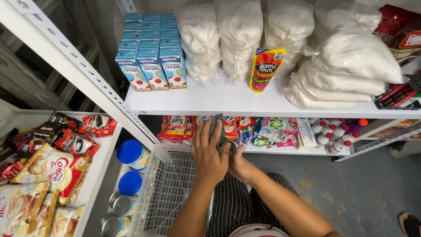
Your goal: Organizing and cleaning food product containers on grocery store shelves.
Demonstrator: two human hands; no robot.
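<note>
The left hand lies over the right hand, and both close on a small grey-green folded cloth held just below the front edge of the white metal shelf. Beside the hands stands a white wire basket. Above are blue cream cartons, white sacks and a yellow-red stand-up pouch; coloured sachets crowd the lower shelf behind the cloth.

Soft grey cloth, glossy plastic sachets
</note>
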